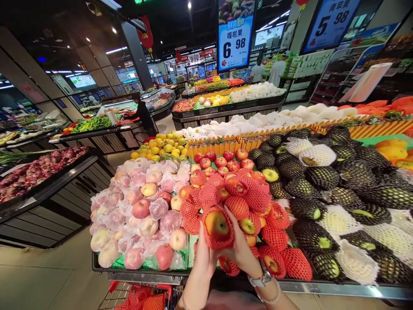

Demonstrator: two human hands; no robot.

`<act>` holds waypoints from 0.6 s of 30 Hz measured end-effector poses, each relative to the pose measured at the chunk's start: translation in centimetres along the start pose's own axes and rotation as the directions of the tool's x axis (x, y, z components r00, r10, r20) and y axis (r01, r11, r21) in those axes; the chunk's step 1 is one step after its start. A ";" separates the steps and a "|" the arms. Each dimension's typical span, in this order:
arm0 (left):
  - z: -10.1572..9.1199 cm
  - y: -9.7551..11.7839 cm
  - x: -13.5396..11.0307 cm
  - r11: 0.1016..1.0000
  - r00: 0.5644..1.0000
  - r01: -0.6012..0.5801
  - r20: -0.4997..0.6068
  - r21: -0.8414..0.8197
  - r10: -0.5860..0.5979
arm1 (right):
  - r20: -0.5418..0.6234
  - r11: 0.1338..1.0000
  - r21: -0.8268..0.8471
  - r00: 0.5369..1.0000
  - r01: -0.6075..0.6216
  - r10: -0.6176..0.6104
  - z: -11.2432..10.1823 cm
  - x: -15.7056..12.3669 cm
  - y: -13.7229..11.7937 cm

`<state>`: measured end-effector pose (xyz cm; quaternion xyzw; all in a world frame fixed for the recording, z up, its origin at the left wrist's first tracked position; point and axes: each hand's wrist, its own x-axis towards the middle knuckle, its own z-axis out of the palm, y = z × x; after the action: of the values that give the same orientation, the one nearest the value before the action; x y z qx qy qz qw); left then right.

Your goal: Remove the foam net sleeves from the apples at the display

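Between both hands I hold an apple (218,226) in a red foam net, raised over the front of the fruit stand. My left hand (204,252) cups it from the left and below. From the right, my right hand (238,241) wraps it, with a watch on that wrist. Behind the held apple lies a heap of apples in red foam nets (238,206), and bare red apples (221,162) sit farther back. Plastic-wrapped apples (129,224) fill the section to the left.
Dark-netted green fruit (342,181) lies to the right, some in white foam nets. Below the stand's front edge is a shopping cart (109,297) holding red foam nets. An onion bin (48,172) stands left. A person in dark clothes (143,114) is farther back.
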<state>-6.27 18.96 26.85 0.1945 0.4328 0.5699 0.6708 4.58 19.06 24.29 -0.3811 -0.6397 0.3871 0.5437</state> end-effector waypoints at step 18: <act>-3.5 -0.5 1.9 0.928 0.938 -0.342 -0.010 0.147 0.348 | -0.153 0.993 0.035 0.982 -0.109 0.113 0.7 -0.4 0.9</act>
<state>-8.78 19.74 23.88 0.3046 0.4435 0.6500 0.5367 4.02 18.97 23.22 -0.4379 -0.5683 0.3945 0.5742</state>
